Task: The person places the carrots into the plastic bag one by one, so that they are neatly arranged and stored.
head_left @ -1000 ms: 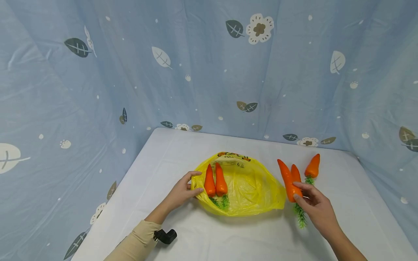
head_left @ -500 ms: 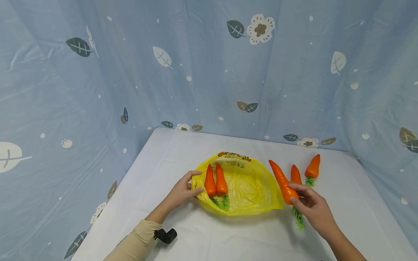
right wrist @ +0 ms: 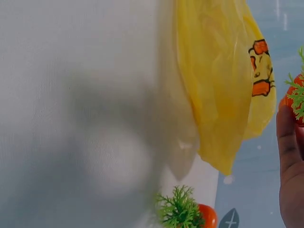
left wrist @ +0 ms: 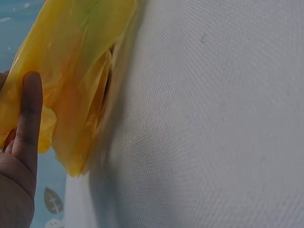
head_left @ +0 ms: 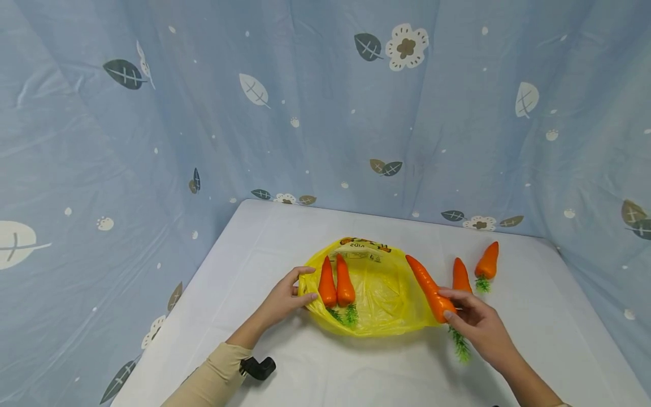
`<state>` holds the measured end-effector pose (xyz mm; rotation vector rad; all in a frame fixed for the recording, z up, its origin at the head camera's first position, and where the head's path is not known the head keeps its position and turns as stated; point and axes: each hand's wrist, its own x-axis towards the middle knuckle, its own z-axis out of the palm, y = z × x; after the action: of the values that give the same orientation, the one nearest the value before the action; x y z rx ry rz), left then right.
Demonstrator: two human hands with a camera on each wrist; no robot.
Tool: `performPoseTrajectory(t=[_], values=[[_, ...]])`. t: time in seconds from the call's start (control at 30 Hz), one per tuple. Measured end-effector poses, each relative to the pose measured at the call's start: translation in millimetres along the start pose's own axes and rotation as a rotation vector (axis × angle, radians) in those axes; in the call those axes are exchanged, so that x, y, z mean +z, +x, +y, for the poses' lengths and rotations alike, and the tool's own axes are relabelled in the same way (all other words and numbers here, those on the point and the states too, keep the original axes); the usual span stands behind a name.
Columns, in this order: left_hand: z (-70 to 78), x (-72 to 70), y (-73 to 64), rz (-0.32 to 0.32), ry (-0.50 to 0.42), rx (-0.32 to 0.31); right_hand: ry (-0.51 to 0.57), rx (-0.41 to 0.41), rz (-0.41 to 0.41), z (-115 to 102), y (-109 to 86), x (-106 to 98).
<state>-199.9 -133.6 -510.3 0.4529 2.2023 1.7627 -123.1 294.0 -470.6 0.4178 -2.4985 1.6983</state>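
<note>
My left hand [head_left: 283, 295] pinches the left edge of a yellow plastic bag [head_left: 381, 305], whose mouth gapes upward. Inside it, two orange carrots [head_left: 344, 285] with green tops lie side by side at the left. In the left wrist view the thumb [left wrist: 31, 109] presses flat on the bag's film. My right hand [head_left: 480, 325] holds another carrot [head_left: 429, 291] by its thick end, its tip pointing up and left over the bag's right edge. The green top of that carrot hangs below the fingers. In the right wrist view, only part of the hand [right wrist: 290, 175] shows at the right border.
Two more carrots lie on the white table [head_left: 376, 373] to the right: one carrot [head_left: 460, 275] partly behind my right hand, another carrot [head_left: 488, 261] farther back. A blue patterned curtain [head_left: 315, 113] encloses the table's back and sides. A black strap piece [head_left: 259, 368] sits at my left wrist.
My right hand has carried its carrot leftward, from beside the bag to over its right edge. The left hand and the bag have stayed in place.
</note>
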Motion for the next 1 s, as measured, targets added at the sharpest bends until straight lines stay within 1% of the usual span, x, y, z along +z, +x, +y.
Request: performPoseTrajectory(t=[0.1,0.3,0.43,0.57,0.7,0.83,1.0], values=[[-0.4,0.1,-0.5,0.004,0.007,0.004,0.014,-0.012,-0.021,0,1.9,3],[1.0,0.5,-1.2,0.013,0.014,0.001,0.025,0.003,-0.050,0,6.7,9],[0.4,0.7,-0.6,0.012,0.011,0.000,0.022,0.019,-0.066,1,9.9,13],[-1.5,0.6,-0.1,0.005,0.009,0.024,0.011,0.020,-0.079,2,13.7,17],[-1.2,1.1,-0.3,0.008,0.018,0.016,0.003,0.018,-0.086,2,17.4,20],[0.2,1.6,-0.7,0.008,0.018,0.013,0.007,0.039,-0.095,2,20.3,25],[0.8,2.1,-1.0,0.003,0.007,0.016,0.002,0.074,-0.088,1,24.5,30]])
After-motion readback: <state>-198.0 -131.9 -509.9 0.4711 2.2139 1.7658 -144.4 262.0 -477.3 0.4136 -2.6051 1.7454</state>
